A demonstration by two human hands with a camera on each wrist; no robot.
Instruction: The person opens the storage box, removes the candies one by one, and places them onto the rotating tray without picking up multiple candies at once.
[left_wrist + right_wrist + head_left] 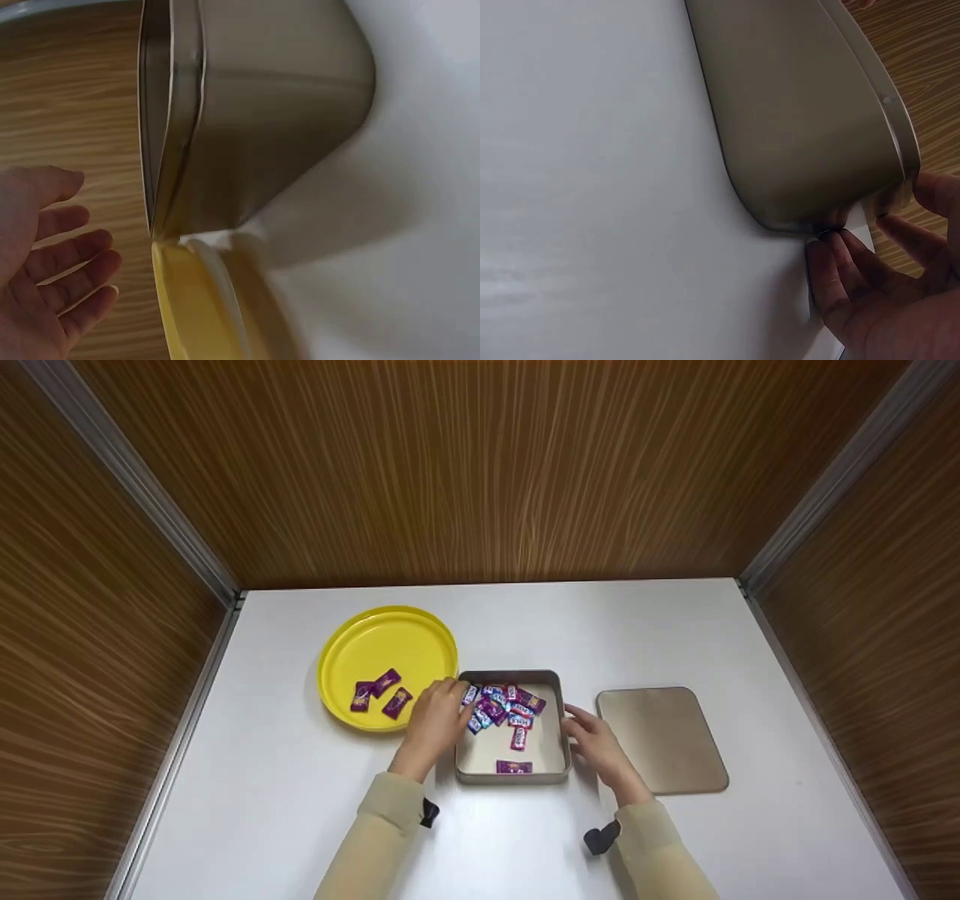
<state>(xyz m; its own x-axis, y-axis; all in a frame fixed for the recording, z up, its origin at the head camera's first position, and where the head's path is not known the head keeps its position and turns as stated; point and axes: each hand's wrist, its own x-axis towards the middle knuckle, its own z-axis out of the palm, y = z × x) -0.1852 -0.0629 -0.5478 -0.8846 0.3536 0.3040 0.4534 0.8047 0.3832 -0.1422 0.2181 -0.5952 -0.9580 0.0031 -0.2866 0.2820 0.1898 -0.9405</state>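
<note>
So, left hand (437, 721): over the left wall of the tin (512, 778), fingertips near the candies (491, 707). Grip is loose; wrist view shows fingers spread, thumb apart, nothing held. Right hand (598, 744): fingers against the tin's right wall, near the rim and the bottom edge. Touching, not wrapped round it; can't tell how hard it presses.

Candies: most bunched inside the tin toward its back, overlapping. One purple candy (514, 767) alone by the front wall. Three purple candies (361, 697) on the plate (386, 641), back-left of the tin. Plate sits right at the tin's side, maybe touching; can't confirm. Lid (664, 742) flat on the table, right of the tin, apart from it.

Risks, my read: any pinch into that overlapping pile could drag a neighbour or pick up two. Left forearm is low near the plate, so a wide swing could clip its rim. If the right hand pushes unevenly, the tin could skid into the plate.
</note>
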